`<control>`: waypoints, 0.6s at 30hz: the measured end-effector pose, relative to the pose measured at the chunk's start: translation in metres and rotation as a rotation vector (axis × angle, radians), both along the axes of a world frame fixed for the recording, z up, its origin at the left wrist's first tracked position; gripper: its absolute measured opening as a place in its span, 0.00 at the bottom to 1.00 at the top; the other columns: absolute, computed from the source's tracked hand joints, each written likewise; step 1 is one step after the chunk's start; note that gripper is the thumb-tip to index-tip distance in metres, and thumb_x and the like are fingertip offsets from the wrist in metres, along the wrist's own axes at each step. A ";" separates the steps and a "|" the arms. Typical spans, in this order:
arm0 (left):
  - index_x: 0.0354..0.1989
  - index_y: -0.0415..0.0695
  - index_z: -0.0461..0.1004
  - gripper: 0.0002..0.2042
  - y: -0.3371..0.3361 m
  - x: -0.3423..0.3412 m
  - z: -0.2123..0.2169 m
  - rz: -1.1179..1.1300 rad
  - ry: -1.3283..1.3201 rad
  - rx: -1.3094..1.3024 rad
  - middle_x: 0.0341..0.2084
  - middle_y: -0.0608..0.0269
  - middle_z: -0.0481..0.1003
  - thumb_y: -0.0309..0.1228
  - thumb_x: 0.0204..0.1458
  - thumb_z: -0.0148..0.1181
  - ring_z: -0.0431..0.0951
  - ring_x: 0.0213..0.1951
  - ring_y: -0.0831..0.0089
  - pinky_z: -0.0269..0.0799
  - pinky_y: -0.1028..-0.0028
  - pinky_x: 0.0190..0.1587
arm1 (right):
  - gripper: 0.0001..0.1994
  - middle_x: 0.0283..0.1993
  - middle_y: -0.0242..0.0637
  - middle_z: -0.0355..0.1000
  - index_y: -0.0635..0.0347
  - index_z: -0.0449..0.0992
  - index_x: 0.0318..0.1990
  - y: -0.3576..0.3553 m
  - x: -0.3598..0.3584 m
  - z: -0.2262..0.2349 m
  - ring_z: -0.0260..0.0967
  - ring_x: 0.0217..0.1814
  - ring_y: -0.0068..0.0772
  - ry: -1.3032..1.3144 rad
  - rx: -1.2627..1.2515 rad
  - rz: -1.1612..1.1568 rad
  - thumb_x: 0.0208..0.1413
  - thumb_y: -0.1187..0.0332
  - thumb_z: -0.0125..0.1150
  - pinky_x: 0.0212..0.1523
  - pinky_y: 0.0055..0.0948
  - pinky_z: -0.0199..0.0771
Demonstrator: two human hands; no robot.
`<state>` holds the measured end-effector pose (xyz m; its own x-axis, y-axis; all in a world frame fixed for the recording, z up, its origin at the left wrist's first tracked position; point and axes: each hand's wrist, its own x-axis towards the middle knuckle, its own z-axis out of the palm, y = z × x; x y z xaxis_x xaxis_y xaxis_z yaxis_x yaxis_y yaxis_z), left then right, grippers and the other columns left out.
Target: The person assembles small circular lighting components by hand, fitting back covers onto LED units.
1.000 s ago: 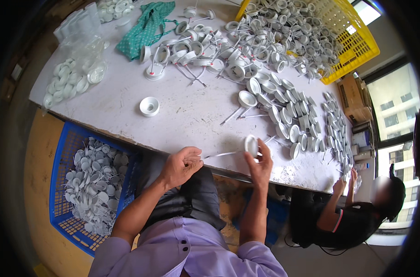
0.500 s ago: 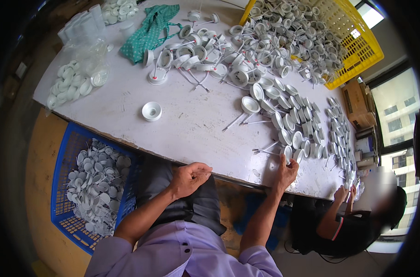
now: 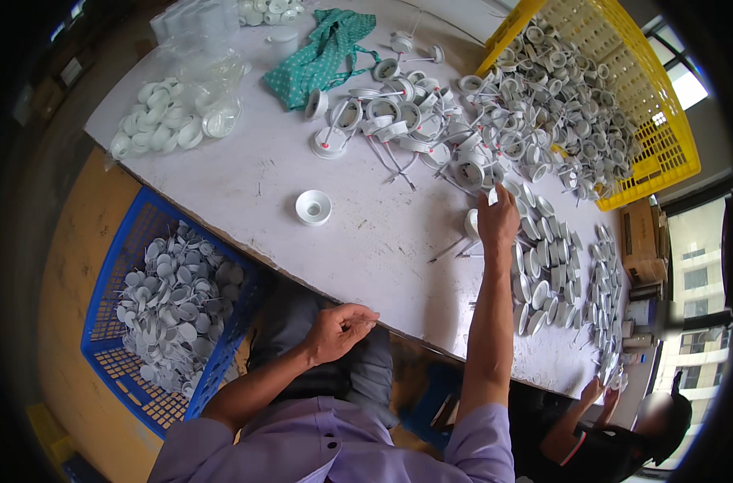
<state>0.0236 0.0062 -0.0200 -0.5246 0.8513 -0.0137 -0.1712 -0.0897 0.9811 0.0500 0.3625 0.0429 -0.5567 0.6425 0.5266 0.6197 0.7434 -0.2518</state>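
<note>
A small white round fitting (image 3: 472,221) with thin wires trailing from it lies on the white table (image 3: 245,181), at the near end of a long row of similar fittings (image 3: 547,270) laid out side by side. The person's right hand (image 3: 497,217) reaches out over it, arm stretched across the tabletop, fingers bent down and touching the fitting; whether they actually grip it cannot be told from this angle. A small pale piece shows at the fingertips, too small to make out.

The left hand (image 3: 340,330) rests at the table's near edge, fingers loosely curled and holding nothing that can be seen.

A single white ring-shaped cap (image 3: 313,207) sits alone on bare tabletop, well apart from both hands. Beyond the right hand lies a loose heap of wired fittings (image 3: 406,129), spilling from a yellow plastic crate (image 3: 664,137) tipped onto the far end of the table. A green dotted cloth (image 3: 326,52) lies crumpled near the heap, and clear bags of white caps (image 3: 169,125) sit at the table's left corner.

Below the table's left side stands a blue crate (image 3: 113,366) filled with pale round discs. At lower right another person (image 3: 624,435) works with both hands at the table's end.
</note>
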 end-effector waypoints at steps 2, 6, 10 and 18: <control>0.44 0.35 0.74 0.09 -0.010 -0.007 0.004 -0.009 0.010 -0.051 0.37 0.59 0.78 0.26 0.57 0.56 0.77 0.40 0.78 0.73 0.79 0.43 | 0.19 0.47 0.52 0.72 0.64 0.73 0.49 0.017 -0.031 -0.002 0.71 0.48 0.55 -0.148 -0.030 -0.038 0.52 0.62 0.57 0.48 0.43 0.71; 0.44 0.34 0.73 0.09 -0.024 -0.011 0.001 -0.004 -0.010 -0.112 0.40 0.56 0.78 0.23 0.56 0.55 0.78 0.44 0.74 0.73 0.77 0.46 | 0.15 0.45 0.52 0.73 0.60 0.74 0.48 0.028 -0.046 -0.001 0.72 0.46 0.55 -0.246 -0.043 -0.102 0.55 0.64 0.52 0.45 0.47 0.72; 0.44 0.37 0.75 0.11 -0.026 -0.018 0.002 0.123 0.058 0.004 0.33 0.61 0.79 0.29 0.56 0.57 0.77 0.34 0.83 0.72 0.80 0.38 | 0.12 0.44 0.45 0.75 0.56 0.76 0.45 -0.014 -0.031 0.017 0.73 0.43 0.52 -0.081 0.119 -0.127 0.57 0.66 0.51 0.42 0.44 0.73; 0.55 0.35 0.65 0.24 0.015 -0.070 0.096 0.053 0.850 0.157 0.59 0.45 0.63 0.37 0.54 0.59 0.62 0.62 0.51 0.55 0.62 0.63 | 0.19 0.40 0.28 0.76 0.54 0.79 0.38 -0.149 0.034 0.081 0.69 0.33 0.30 -0.112 0.201 0.846 0.33 0.76 0.59 0.34 0.28 0.73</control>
